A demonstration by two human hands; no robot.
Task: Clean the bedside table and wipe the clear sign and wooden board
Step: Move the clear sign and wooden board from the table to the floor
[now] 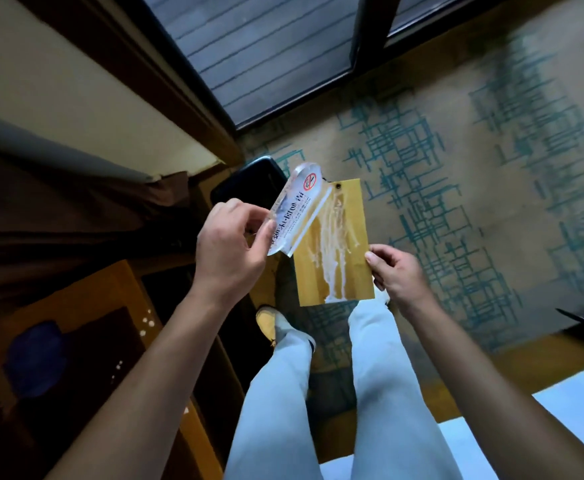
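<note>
Above the patterned carpet [456, 168], the left hand [229, 244] pinches the clear sign [295, 206]; the right hand [396, 275] grasps the streaked wooden board [335, 244] by its right edge.

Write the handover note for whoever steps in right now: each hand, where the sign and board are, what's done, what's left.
Left hand: pinches the lower end of the clear sign, held up at a tilt over the floor.
Right hand: grips the right edge of the wooden board, held beside the sign; the sign's edge sits at the board's left side.
Board: whitish streaks run down its face, so it is not wiped yet.
Bedside table: lower left, with a blue object on it; no cloth is in either hand.
Left: wipe board and sign, clean the table. Whether the sign is clean, I cannot tell.
</note>
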